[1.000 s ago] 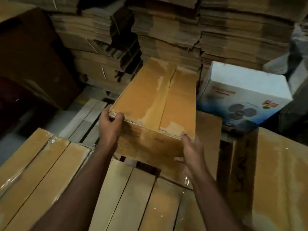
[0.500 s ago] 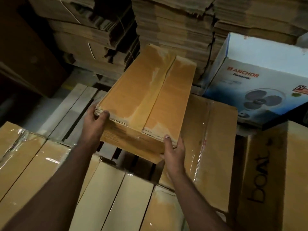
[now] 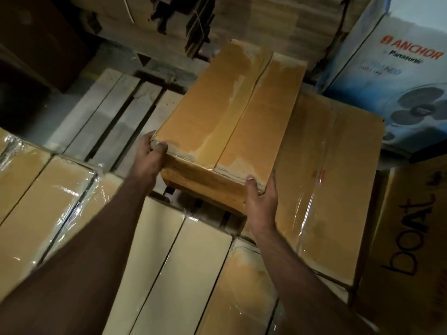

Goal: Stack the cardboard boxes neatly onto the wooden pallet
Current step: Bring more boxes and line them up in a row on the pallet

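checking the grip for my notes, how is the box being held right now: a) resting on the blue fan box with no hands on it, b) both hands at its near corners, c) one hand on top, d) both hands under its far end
b: the left hand grips the near left corner of the cardboard box and the right hand grips the near right corner, over the wooden pallet.

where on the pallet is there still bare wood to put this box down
Bare slats show at the far left of the wooden pallet, bordered by the held box on the right, the wrapped boxes nearer you and the floor beyond. Both hands, left and right, grip the box's near corners. Right side is crowded: large wrapped carton, boat box, fan box.
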{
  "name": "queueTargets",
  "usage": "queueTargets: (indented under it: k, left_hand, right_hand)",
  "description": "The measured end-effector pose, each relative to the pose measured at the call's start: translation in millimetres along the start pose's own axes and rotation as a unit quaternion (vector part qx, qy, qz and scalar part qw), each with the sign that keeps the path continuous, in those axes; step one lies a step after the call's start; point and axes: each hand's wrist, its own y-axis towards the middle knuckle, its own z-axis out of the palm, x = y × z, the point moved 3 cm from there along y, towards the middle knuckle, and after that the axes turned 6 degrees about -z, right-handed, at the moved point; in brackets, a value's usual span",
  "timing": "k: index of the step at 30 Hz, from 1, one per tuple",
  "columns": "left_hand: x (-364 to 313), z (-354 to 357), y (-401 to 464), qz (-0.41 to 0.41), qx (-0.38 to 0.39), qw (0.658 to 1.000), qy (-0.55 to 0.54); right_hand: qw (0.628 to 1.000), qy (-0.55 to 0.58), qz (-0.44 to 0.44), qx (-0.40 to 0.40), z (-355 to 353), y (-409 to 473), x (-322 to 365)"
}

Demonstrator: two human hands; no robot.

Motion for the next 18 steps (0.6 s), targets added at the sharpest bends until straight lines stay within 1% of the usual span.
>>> queueTargets:
  k: [4,7,10,12,15,16,18]
  left_hand:
    - [18.9,-1.0,-1.4,-0.009,0.009,1.0,0.021]
    - [30.2,-9.0,-2.1,-0.014,0.025,0.998,0.059]
    - [36.5,-13.9,-3.8,0.023,0.044,0.99,0.13]
    - [42.4,-18.3,-1.1,0.039,0.039,0.981,0.188]
    - [52.2,-25.4,2.3,0.054,0.009,0.953,0.298]
    - [56.0,-27.1,2.9,0.061,-0.007,0.934,0.351]
    - [65.9,-29.3,3.3,0.069,-0.044,0.879,0.47]
  right_hand:
    - [0.999,-0.039,0.018,-0.007,2.9,-7.1,-23.1]
    - [0.994,-0.107,0.01,0.004,2.8,-16.5,-35.1]
    - [0.981,-0.194,-0.022,0.014,-3.8,-21.9,-38.1]
    - [0.971,-0.238,-0.022,0.011,-5.5,-25.3,-41.0]
    - [0.953,-0.302,-0.002,0.001,-2.9,-36.0,-45.6]
    - [0.945,-0.328,0.005,0.0,-2.6,-40.6,-48.4]
    - [0.932,-0.363,0.015,0.0,-2.5,-49.2,-53.2]
